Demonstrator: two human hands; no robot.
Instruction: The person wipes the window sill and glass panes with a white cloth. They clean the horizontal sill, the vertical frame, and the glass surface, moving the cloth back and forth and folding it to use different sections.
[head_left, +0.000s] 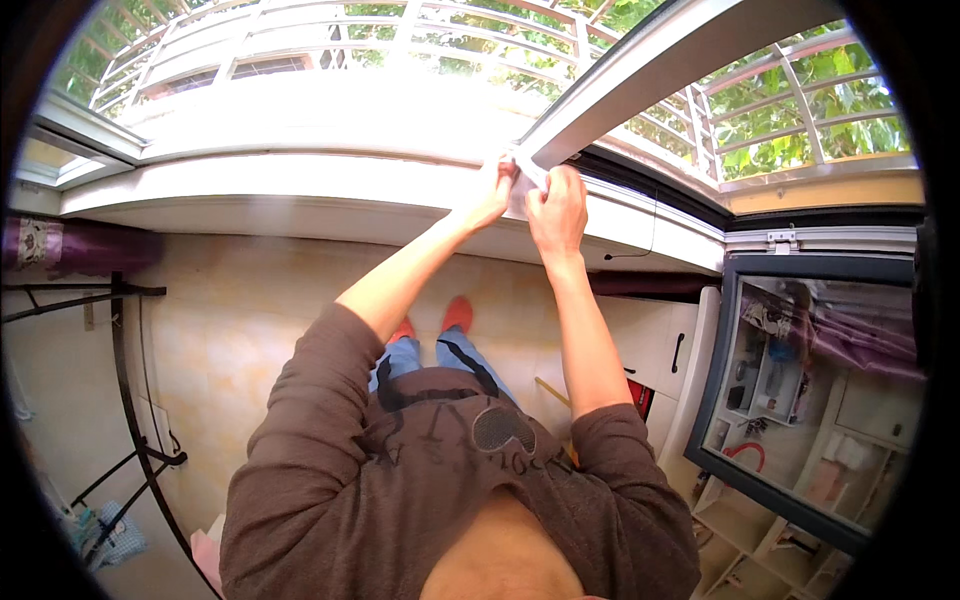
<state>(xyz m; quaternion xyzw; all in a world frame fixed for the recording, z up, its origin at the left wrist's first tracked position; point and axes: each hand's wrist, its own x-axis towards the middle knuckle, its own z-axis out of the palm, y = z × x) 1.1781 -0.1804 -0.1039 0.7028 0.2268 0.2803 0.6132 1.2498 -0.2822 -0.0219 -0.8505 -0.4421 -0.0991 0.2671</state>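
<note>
Both my hands are at the lower end of a window frame post (600, 90), just above the white windowsill (315, 176). A thin, whitish, partly see-through sheet or film (527, 180) lies between them; its exact kind is hard to tell in the glare. My left hand (491, 193) pinches its left side with the fingertips close to the foot of the post. My right hand (559, 206) has curled fingers and grips the upper right part of the sheet.
An open dark-framed window sash (709, 360) stands at the right, beside white cabinets (660, 341). A thin black cord (654, 225) hangs over the sill. Metal bars (405, 37) are outside. A black metal rack (124, 360) and a purple curtain (97, 247) are at the left.
</note>
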